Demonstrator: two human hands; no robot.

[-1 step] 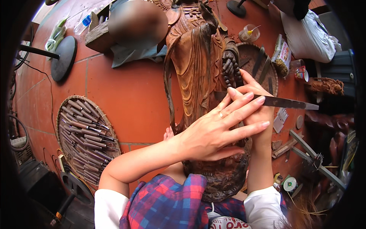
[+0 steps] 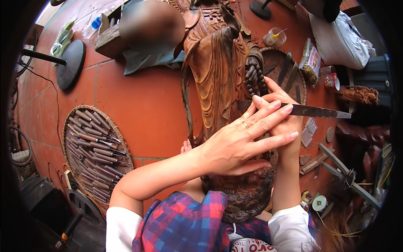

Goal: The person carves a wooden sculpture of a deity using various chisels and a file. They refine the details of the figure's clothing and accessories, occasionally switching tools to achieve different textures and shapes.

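A brown carved wooden statue (image 2: 214, 71) lies lengthwise before me, with flowing robe folds and a carved hand holding beads (image 2: 252, 82). My right hand (image 2: 285, 126) is closed round a long, flat, dark steel file (image 2: 317, 112). One end of the file reaches the robe's right side, while its pale tip points right. Across the right hand and the file lies my left hand (image 2: 239, 143), its fingers stretched out and spread, a ring on one of them. The left hand hides part of the file and most of the right palm.
Several wood-handled chisels fill a round woven tray (image 2: 129, 156) at left. More flat blades lie in another basket (image 2: 303, 80) at right, near a plastic jar (image 2: 275, 38) and a white sack (image 2: 340, 40). A black round stand base (image 2: 72, 65) stands on the red tiles. Another person's blurred head is at top.
Both hands have shifted very slightly to the right. The grip on the file and the statue's position look the same.
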